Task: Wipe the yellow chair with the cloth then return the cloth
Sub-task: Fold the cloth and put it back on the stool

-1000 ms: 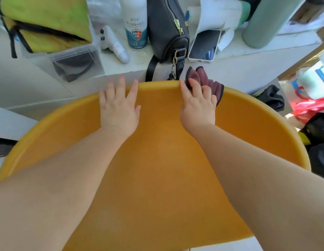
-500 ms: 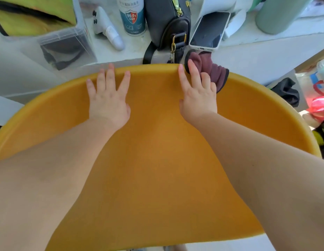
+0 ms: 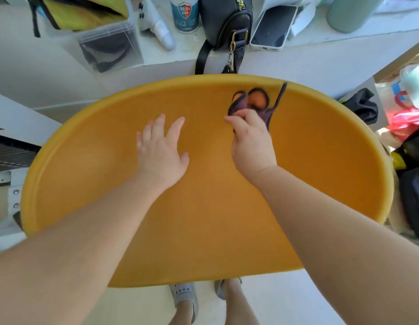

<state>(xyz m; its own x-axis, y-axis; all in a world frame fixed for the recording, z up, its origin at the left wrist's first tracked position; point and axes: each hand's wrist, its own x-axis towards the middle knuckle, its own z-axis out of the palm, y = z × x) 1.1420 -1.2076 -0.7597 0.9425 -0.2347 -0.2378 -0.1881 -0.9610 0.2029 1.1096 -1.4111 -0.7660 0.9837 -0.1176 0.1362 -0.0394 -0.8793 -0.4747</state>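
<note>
In the head view you look down on the yellow chair [image 3: 321, 165]; its wide curved surface fills the middle of the picture. Your left hand [image 3: 160, 148] lies flat on this surface, a little left of the middle, with the fingers [image 3: 178, 125] straight and slightly spread. Your right hand [image 3: 250, 141] is just beside it, to the right. Its fingers are curled and they pinch the dark purple cloth [image 3: 242, 104]. The cloth is bunched and blurred. It is against the chair, near the far rim, and one thin edge of it reaches up to that rim.

Behind the chair there is a white tabletop [image 3: 180, 51]. On it you have a black bag [image 3: 225, 17] with its strap hanging over the edge, a phone [image 3: 273, 26] just right of the bag, a spray bottle [image 3: 184, 12] left of the bag, and a clear plastic box [image 3: 110, 43] further left. Below the near edge of the chair you see your feet in grey sandals [image 3: 184, 299] on the floor.
</note>
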